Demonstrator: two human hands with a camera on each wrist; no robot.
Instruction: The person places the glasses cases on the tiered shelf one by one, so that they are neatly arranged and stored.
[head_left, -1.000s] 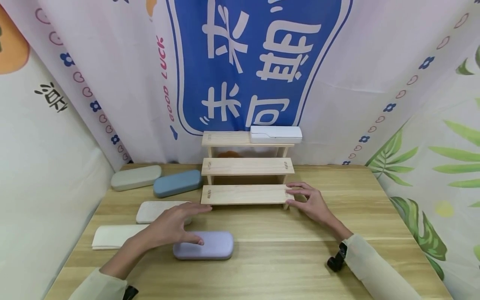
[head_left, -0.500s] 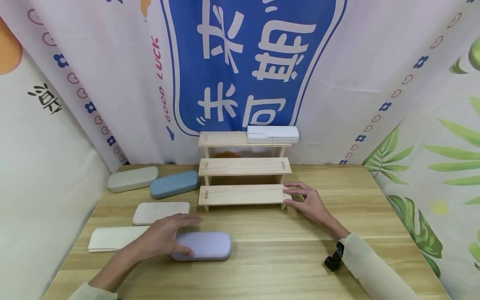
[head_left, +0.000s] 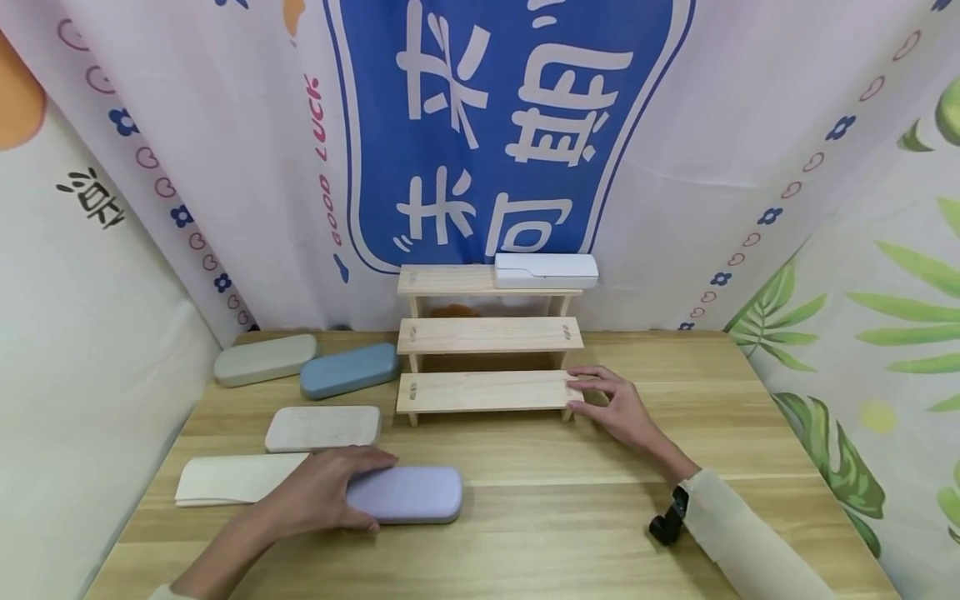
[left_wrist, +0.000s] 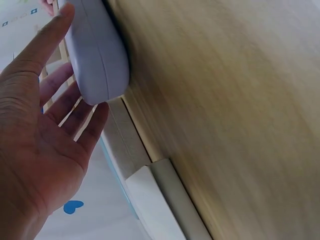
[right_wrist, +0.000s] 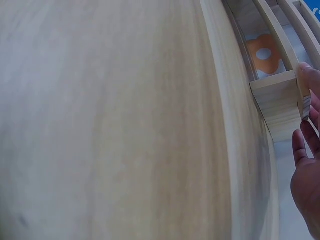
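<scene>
My left hand (head_left: 318, 492) straddles the left end of a lilac glasses case (head_left: 412, 493), thumb along its front edge and fingers at the back. In the left wrist view, the fingers of that hand look fairly straight, and the case (left_wrist: 97, 55) lies on the table. My right hand (head_left: 618, 410) pinches the right end of the lowest step of a three-step wooden stand (head_left: 487, 392). Seen from the right wrist, the thumb and fingers lie on either side of the step's end (right_wrist: 303, 97). A white glasses case (head_left: 546, 271) rests on the top step's right side.
Left of the stand lie a grey-green case (head_left: 266, 359), a blue case (head_left: 350, 369) and an off-white case (head_left: 324, 427). A cream case (head_left: 232, 478) is partly behind my left hand. All are on the wooden table (head_left: 570, 533). A printed curtain (head_left: 675, 208) hangs behind.
My left hand has come down and slightly left, from above the lilac glasses case to around its left end. My right hand stays at the stand. The view has shifted a little.
</scene>
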